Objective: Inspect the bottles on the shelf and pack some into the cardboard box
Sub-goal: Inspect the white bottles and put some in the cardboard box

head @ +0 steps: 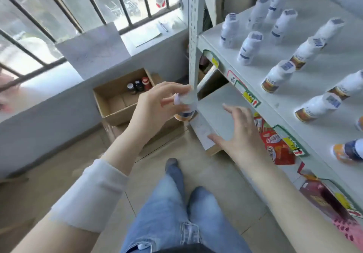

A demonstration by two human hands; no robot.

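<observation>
Bottle [185, 103], white with an orange base, sits in the left hand [157, 107], whose fingers curl around its upper part, in front of the shelf [275, 87] post. Right hand [238, 132] hovers just beside it, fingers spread and holding nothing. Below on the floor, the cardboard box [121, 99] holds three dark jars [138, 85] in its far corner.

A pale grey sleeve [88, 195] is pushed up the left forearm. The right forearm is bare. Light blue jeans [172, 213] cover both legs.
</observation>
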